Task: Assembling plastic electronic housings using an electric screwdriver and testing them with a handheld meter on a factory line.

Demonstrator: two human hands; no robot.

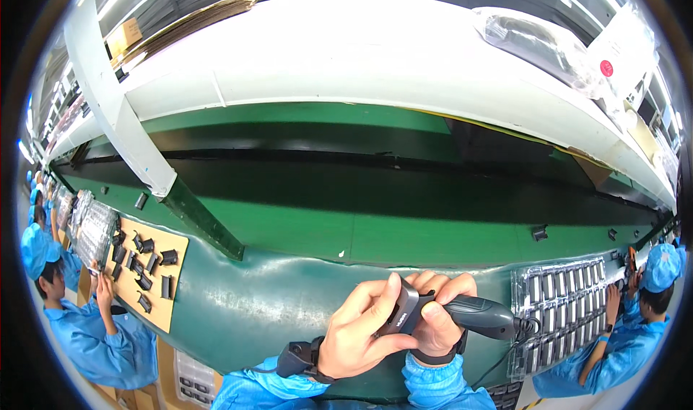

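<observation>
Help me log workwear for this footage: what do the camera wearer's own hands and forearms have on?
Loose, wrinkled blue sleeves cover the forearms. The left hand and right hand are ungloved. A black band circles the right wrist; the left wrist wears a black strap with a dark, blocky device.

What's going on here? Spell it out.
Someone in blue sleeves holds a black part in the left hand and right hand over a green table. A dark corded tool juts out beside the right hand. More black parts lie on a tan board at left; a clear tray of parts sits at right. A worker is on each side.
</observation>
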